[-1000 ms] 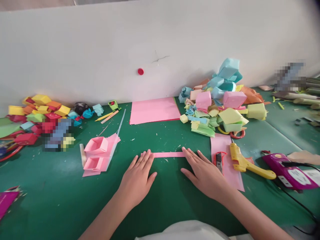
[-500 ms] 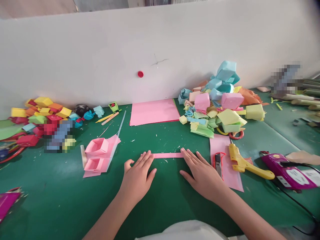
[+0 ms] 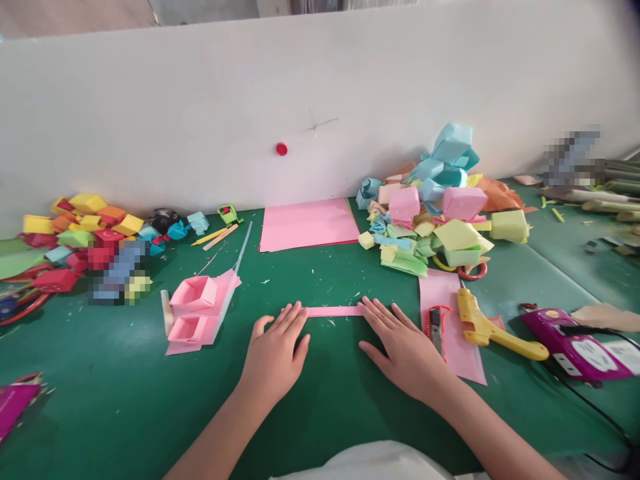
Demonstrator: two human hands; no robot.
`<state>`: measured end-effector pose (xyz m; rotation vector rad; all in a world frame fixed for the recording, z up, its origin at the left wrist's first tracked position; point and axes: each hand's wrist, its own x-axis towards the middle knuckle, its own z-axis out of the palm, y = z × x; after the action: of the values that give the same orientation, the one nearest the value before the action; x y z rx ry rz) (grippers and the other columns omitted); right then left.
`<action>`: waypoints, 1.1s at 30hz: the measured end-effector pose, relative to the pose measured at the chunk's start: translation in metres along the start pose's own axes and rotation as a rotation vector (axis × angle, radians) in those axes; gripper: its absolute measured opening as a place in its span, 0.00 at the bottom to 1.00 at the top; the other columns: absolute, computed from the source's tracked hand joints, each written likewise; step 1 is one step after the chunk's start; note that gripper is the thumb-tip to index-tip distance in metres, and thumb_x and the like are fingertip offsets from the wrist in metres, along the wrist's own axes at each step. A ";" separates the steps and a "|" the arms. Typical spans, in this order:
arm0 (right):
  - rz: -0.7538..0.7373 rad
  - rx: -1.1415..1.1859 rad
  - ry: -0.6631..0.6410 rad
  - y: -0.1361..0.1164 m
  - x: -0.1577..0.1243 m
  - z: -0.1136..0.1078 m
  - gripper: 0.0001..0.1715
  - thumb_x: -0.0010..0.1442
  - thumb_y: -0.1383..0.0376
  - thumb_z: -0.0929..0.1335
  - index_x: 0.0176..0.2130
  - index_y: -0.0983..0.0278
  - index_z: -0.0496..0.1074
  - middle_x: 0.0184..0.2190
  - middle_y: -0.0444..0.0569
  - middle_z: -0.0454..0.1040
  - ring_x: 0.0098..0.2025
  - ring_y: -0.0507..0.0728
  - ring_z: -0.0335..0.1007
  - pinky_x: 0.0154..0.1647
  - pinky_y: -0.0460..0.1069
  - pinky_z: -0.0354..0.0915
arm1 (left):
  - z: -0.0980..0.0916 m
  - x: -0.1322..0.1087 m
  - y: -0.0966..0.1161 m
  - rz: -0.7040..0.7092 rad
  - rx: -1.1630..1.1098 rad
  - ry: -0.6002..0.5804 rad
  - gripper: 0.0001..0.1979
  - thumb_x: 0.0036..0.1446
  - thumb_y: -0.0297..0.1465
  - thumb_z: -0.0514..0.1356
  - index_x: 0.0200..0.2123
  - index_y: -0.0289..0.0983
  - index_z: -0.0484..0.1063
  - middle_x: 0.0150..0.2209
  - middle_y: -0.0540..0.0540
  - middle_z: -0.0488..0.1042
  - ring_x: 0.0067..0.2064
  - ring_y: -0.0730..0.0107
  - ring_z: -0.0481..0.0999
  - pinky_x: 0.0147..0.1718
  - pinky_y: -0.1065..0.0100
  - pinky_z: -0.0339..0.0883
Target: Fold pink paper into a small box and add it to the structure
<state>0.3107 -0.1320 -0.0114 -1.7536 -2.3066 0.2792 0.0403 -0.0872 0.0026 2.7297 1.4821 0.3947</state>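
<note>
A narrow pink paper strip (image 3: 334, 311) lies flat on the green table (image 3: 320, 413). My left hand (image 3: 277, 350) rests with its fingertips on the strip's left end, thumb apart. On the right end press the fingers of my right hand (image 3: 400, 343), stretched out with the thumb spread. The strip's ends are hidden under the fingers. To the left, two small pink paper boxes (image 3: 194, 293) sit on pink paper. Beyond the strip is a stack of pink sheets (image 3: 307, 225). A red and black cutter (image 3: 437, 330) lies on pink paper (image 3: 463, 360) near my right hand.
A yellow glue gun (image 3: 493, 330) and a purple power strip (image 3: 573, 343) with a black cable lie at the right. Folded paper pieces are heaped at the back right (image 3: 435, 227) and left (image 3: 90, 230). A white panel (image 3: 200, 120) stands behind the table.
My right fingertips have shifted very slightly left along the strip. My left thumb and index finger have moved a little. The strip has not visibly moved.
</note>
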 end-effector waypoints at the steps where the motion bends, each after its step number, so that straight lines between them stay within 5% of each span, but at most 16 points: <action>1: 0.001 0.000 -0.001 0.000 0.000 0.000 0.36 0.72 0.55 0.59 0.73 0.61 0.50 0.72 0.48 0.52 0.73 0.60 0.48 0.73 0.63 0.49 | 0.001 -0.001 0.000 0.011 0.006 0.002 0.22 0.70 0.31 0.49 0.65 0.39 0.66 0.66 0.40 0.66 0.65 0.52 0.69 0.60 0.47 0.61; 9: 0.005 0.006 0.003 0.001 0.001 0.000 0.36 0.71 0.55 0.60 0.73 0.60 0.50 0.72 0.47 0.52 0.73 0.59 0.48 0.73 0.63 0.50 | 0.003 -0.001 -0.001 0.039 0.030 -0.010 0.24 0.72 0.32 0.47 0.67 0.36 0.62 0.66 0.40 0.65 0.66 0.52 0.68 0.69 0.40 0.47; 16: -0.004 0.000 0.004 0.002 0.001 0.002 0.36 0.71 0.55 0.59 0.73 0.60 0.50 0.72 0.47 0.53 0.73 0.59 0.48 0.73 0.63 0.50 | 0.011 -0.007 0.002 0.028 0.081 -0.020 0.27 0.72 0.37 0.47 0.70 0.35 0.56 0.71 0.35 0.56 0.71 0.47 0.56 0.68 0.40 0.52; 24: -0.018 -0.031 0.033 0.000 0.001 0.001 0.36 0.71 0.55 0.60 0.73 0.58 0.48 0.72 0.47 0.53 0.72 0.61 0.50 0.72 0.64 0.51 | 0.004 -0.004 -0.003 0.019 -0.019 -0.080 0.27 0.72 0.39 0.47 0.70 0.37 0.57 0.70 0.35 0.57 0.71 0.48 0.57 0.69 0.39 0.49; 30: -0.027 -0.078 0.020 -0.001 0.003 -0.003 0.35 0.71 0.55 0.60 0.72 0.61 0.54 0.71 0.50 0.56 0.71 0.63 0.55 0.70 0.65 0.56 | 0.001 -0.003 -0.005 -0.029 -0.069 -0.066 0.25 0.71 0.36 0.49 0.68 0.38 0.61 0.73 0.36 0.50 0.71 0.45 0.55 0.67 0.41 0.56; 33: -0.025 -0.122 0.036 -0.003 0.005 -0.008 0.33 0.70 0.55 0.61 0.69 0.64 0.61 0.70 0.50 0.59 0.73 0.67 0.46 0.71 0.67 0.54 | 0.002 -0.004 -0.004 -0.020 -0.071 -0.058 0.24 0.71 0.35 0.49 0.68 0.39 0.60 0.73 0.37 0.50 0.72 0.46 0.55 0.67 0.41 0.55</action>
<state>0.3087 -0.1282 -0.0024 -1.7680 -2.3642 0.1031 0.0354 -0.0883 -0.0003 2.6467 1.4510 0.3571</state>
